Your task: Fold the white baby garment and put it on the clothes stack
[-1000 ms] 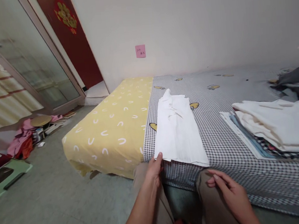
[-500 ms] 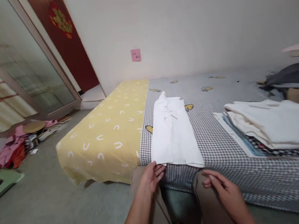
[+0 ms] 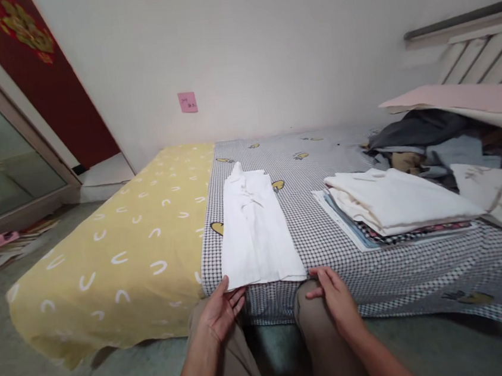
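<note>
Watching: I see both hands at the near hem of the white garment.
Left hand: loosely open, fingertips touching the hem corner.
Right hand: loosely open, empty, just beside the other corner.

Both bare forearms reach forward over the knees toward the near edge of the white cloth. The left hand lies palm up, fingers loosely spread, its thumb at the cloth's near left corner. The right hand is palm down, fingers curled, at its near right corner.
</note>
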Action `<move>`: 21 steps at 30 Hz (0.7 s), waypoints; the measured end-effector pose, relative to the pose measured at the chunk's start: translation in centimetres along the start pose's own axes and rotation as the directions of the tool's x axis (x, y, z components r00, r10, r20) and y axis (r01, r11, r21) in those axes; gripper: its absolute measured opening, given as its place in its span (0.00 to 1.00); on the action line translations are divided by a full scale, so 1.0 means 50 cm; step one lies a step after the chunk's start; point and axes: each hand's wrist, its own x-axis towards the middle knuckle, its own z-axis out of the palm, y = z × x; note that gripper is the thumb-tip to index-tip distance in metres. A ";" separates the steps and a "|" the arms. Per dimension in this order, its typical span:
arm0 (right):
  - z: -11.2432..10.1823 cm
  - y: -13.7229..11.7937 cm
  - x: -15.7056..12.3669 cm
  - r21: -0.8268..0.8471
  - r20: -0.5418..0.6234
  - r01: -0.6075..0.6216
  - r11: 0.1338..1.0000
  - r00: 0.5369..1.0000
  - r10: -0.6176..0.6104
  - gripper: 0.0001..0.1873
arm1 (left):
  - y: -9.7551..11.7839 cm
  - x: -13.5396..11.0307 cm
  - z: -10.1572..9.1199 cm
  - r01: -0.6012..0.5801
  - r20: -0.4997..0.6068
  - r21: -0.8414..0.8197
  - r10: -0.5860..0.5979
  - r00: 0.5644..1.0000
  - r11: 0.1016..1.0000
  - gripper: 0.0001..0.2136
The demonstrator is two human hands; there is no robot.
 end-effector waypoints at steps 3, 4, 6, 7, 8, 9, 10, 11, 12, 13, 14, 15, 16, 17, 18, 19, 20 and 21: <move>0.028 -0.016 0.028 -0.129 0.038 -0.065 0.990 0.997 0.071 0.23 | 0.000 0.010 0.002 -0.002 -0.021 -0.001 0.002 1.000 1.000 0.08; 0.037 -0.020 0.036 -0.158 0.047 -0.090 0.983 0.994 0.098 0.22 | -0.001 0.013 0.002 -0.006 -0.032 -0.003 0.006 0.999 1.000 0.07; 0.053 -0.024 0.046 -0.172 0.069 -0.134 0.976 0.987 0.148 0.20 | -0.005 0.018 0.001 -0.018 -0.053 -0.009 0.018 0.998 1.000 0.06; 0.060 -0.025 0.048 -0.163 0.085 -0.149 0.975 0.983 0.164 0.19 | -0.007 0.019 0.000 -0.025 -0.061 -0.012 0.024 0.998 1.000 0.05; 0.065 -0.026 0.049 -0.146 0.108 -0.157 0.977 0.979 0.174 0.18 | -0.009 0.020 0.000 -0.033 -0.069 -0.015 0.032 0.997 0.999 0.05; 0.069 -0.026 0.049 -0.124 0.136 -0.161 0.979 0.975 0.178 0.17 | -0.010 0.021 0.000 -0.041 -0.074 -0.019 0.039 0.996 0.999 0.04; 0.071 -0.026 0.047 -0.093 0.164 -0.167 0.982 0.970 0.180 0.18 | -0.012 0.021 0.000 -0.050 -0.077 -0.024 0.048 0.996 0.998 0.04; 0.072 -0.026 0.045 -0.055 0.187 -0.176 0.983 0.965 0.183 0.18 | -0.014 0.021 0.001 -0.061 -0.079 -0.028 0.058 0.995 0.998 0.04; 0.072 -0.026 0.042 -0.016 0.201 -0.188 0.982 0.962 0.187 0.20 | -0.015 0.020 0.002 -0.071 -0.081 -0.033 0.068 0.994 0.997 0.03; 0.070 -0.026 0.038 0.021 0.210 -0.203 0.979 0.958 0.194 0.21 | -0.017 0.020 0.003 -0.082 -0.081 -0.037 0.079 0.994 0.996 0.03; 0.068 -0.025 0.035 0.054 0.216 -0.219 0.974 0.955 0.203 0.22 | -0.018 0.019 0.004 -0.091 -0.080 -0.039 0.088 0.993 0.995 0.02; 0.065 -0.024 0.032 0.079 0.221 -0.234 0.969 0.952 0.212 0.23 | -0.020 0.018 0.006 -0.100 -0.077 -0.039 0.097 0.992 0.994 0.02; 0.062 -0.023 0.029 0.099 0.226 -0.248 0.964 0.949 0.221 0.24 | -0.021 0.018 0.006 -0.106 -0.073 -0.038 0.103 0.992 0.994 0.02; 0.058 -0.022 0.027 0.114 0.232 -0.260 0.959 0.945 0.229 0.25 | -0.022 0.017 0.006 -0.109 -0.066 -0.036 0.107 0.992 0.993 0.02; 0.056 -0.022 0.025 0.127 0.238 -0.270 0.955 0.942 0.234 0.26 | -0.023 0.016 0.006 -0.108 -0.057 -0.031 0.106 0.993 0.994 0.03; 0.053 -0.021 0.023 0.137 0.244 -0.278 0.951 0.940 0.239 0.27 | -0.023 0.014 0.005 -0.102 -0.044 -0.025 0.100 0.994 0.995 0.04; 0.051 -0.021 0.021 0.147 0.248 -0.284 0.947 0.938 0.242 0.28 | -0.023 0.011 0.003 -0.090 -0.027 -0.017 0.090 0.996 0.996 0.06; 0.050 -0.021 0.019 0.158 0.251 -0.288 0.945 0.937 0.244 0.29 | -0.022 0.008 0.000 -0.073 -0.006 -0.008 0.073 0.997 0.997 0.08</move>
